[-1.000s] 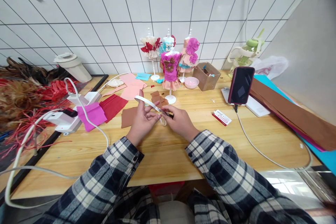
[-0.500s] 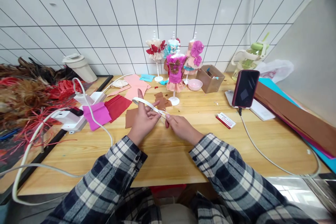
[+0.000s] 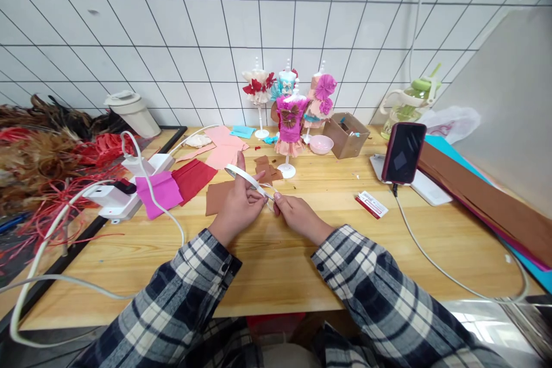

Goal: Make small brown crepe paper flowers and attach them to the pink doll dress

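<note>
A thin white roll of tape hangs around the raised finger of my left hand, whose other fingers close on its near edge. Just right of it, my right hand pinches the narrow loose end of the tape, and a thin strand shows between the two hands. Both hands are held above the wooden table. Brown paper pieces lie behind my left hand. Beyond the hands stands a small dress form in magenta crepe paper with a brown bow.
More dressed forms stand behind, beside a pink bowl and a cardboard box. Left are red paper, a power strip and cables. Right are a card, a propped phone and long paper sheets.
The view has tilted slightly upward. My hands keep their hold on the tape, and its strip has shifted a little between them.
</note>
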Demonstrator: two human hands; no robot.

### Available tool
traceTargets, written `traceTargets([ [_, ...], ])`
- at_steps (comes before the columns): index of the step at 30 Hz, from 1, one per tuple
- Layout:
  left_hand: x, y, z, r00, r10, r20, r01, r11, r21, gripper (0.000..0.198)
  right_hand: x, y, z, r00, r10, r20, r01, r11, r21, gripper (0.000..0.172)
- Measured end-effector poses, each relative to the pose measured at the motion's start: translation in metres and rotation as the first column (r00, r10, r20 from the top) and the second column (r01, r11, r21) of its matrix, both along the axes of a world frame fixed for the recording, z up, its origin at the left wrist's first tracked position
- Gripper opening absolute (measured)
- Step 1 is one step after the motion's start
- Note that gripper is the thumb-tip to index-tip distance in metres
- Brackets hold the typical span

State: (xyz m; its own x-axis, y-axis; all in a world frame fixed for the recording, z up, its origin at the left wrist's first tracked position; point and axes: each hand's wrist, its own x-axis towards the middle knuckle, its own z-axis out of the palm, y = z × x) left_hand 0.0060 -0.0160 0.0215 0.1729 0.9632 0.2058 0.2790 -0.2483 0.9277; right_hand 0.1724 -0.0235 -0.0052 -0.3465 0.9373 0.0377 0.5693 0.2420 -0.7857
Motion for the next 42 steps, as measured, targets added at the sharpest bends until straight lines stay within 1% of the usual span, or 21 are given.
traceTargets([
  [10,0.002,-0.005,0.003,0.997,-0.047,-0.057,0.046,0.999,-0.017,0.102,-0.003,-0.002,-0.001,1.0,0.002,-0.006,-0.002,0.999,0.042,0.055],
  [14,0.001,-0.005,0.002,0.998,-0.065,-0.028,0.063,0.997,-0.045,0.103,-0.004,-0.002,-0.002,1.0,-0.002,0.03,0.0,0.998,0.055,0.057],
  [17,0.0,-0.004,0.001,0.996,-0.069,-0.064,0.065,0.996,-0.055,0.102,-0.004,-0.002,-0.002,0.998,-0.004,0.058,0.0,0.997,0.073,0.056],
  [23,-0.002,-0.005,0.001,0.988,-0.07,-0.138,0.072,0.997,0.006,0.094,-0.007,-0.004,0.003,0.998,-0.006,0.068,0.001,0.997,0.075,0.055],
  [27,0.0,-0.006,0.002,0.991,-0.014,-0.135,0.019,0.999,0.033,0.095,-0.007,-0.006,0.003,0.997,-0.024,0.077,0.019,0.997,0.074,0.053],
  [30,0.001,-0.006,0.002,0.995,0.015,-0.098,-0.013,1.0,0.023,0.099,-0.007,-0.007,0.004,0.998,-0.026,0.065,0.02,0.996,0.082,0.049],
  [32,0.002,-0.006,0.002,0.999,0.019,-0.045,-0.019,1.0,-0.002,0.102,-0.005,-0.007,0.005,0.995,-0.054,0.09,0.046,0.995,0.085,0.048],
  [35,0.002,-0.007,0.002,0.999,-0.009,0.035,0.011,0.998,-0.064,0.107,-0.002,-0.004,0.006,0.984,-0.112,0.142,0.099,0.99,0.097,0.047],
  [39,0.0,-0.006,0.004,0.989,-0.081,0.124,0.096,0.988,-0.119,0.109,0.003,0.0,0.006,0.986,-0.077,0.145,0.063,0.993,0.098,0.051],
  [42,-0.001,-0.003,0.003,0.987,-0.055,0.151,0.07,0.993,-0.099,0.107,0.004,0.0,0.007,0.986,-0.063,0.154,0.047,0.994,0.102,0.053],
])
